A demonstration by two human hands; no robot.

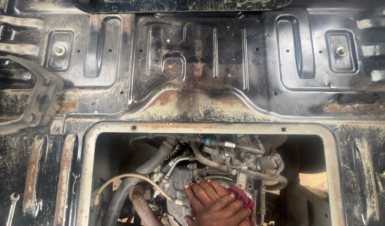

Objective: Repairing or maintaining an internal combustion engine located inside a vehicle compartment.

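Fingers (205,192) flat on red rag (242,199) inside engine bay opening (87,167)

Bright daylight from above. Shiny glare on black metal floor (200,62). Dark shadow deep inside engine hole (117,167). Picture sharp in middle, slightly soft at edges.

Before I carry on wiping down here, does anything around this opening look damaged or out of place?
Yes. The black stamped metal floor panel is rusted and scuffed, worst along the opening's rim. A silver open-ended spanner lies loose at lower left. One hand presses a dark red rag on the engine.
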